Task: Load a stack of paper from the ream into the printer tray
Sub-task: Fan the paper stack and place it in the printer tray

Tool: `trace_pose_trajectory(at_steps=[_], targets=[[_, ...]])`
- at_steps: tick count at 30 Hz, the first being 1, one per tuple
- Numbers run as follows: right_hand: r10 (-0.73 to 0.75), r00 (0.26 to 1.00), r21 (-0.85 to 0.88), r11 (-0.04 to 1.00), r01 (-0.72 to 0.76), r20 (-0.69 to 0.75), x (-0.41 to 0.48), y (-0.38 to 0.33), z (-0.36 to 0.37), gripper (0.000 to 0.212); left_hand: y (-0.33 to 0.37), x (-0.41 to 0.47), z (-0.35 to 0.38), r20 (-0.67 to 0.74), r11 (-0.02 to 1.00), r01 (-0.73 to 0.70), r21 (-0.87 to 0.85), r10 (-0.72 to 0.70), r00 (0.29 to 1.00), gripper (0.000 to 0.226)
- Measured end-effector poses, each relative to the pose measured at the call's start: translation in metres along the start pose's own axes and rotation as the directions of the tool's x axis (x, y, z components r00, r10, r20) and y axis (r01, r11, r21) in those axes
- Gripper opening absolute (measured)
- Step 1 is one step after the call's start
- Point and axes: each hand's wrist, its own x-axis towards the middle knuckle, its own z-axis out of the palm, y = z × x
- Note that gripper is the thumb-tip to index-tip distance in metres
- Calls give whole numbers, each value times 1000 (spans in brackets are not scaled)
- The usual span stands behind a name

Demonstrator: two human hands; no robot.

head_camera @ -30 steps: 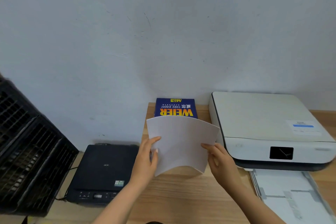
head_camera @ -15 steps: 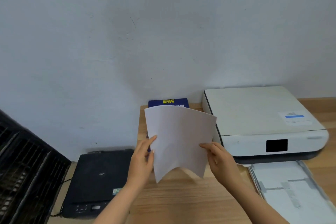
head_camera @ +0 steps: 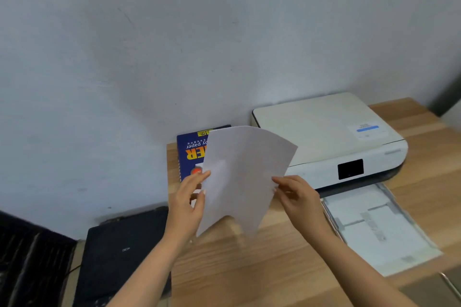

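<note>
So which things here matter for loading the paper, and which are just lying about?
Part of the job:
paper stack
ream
printer
tray
left hand
right hand

Lying about:
black scanner
dark rack

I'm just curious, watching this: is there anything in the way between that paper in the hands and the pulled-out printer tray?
Nothing visible blocks it. The paper stack is held above the wooden desk by the left hand and right hand. The open tray lies just to its right, with only bare desk between.

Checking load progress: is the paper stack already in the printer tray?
No, the paper stack is held up over the desk between the left hand and right hand, left of the pulled-out printer tray.
</note>
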Motion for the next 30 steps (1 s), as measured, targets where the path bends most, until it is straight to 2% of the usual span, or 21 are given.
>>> trace_pose_trajectory(at_steps=[6, 10, 16, 22, 26, 30], targets=[[-144, 990, -24, 989, 144, 6, -7, -10, -5, 23, 14, -35, 1, -114, 998, 61, -9, -62, 992, 50], [-202, 979, 40, 978, 203, -28, -13, -21, -24, 24, 37, -59, 2, -214, 999, 39, -2, -39, 976, 48], [-262, 965, 122, 958, 260, 0, -32, -31, -68, 23, 78, -97, 6, -304, 999, 1, 47, 13, 953, 44], [-230, 973, 173, 958, 227, -3, -66, -16, -124, 25, 106, -139, 35, -270, 1000, 23, 11, -19, 963, 45], [-183, 983, 126, 975, 182, 0, -89, 7, -170, 26, 126, -158, 72, -217, 997, 36, -74, -51, 975, 49], [-153, 986, 56, 986, 157, -59, -105, 32, -211, 24, 139, -162, 115, -147, 994, -3, -106, -13, 989, 57]])
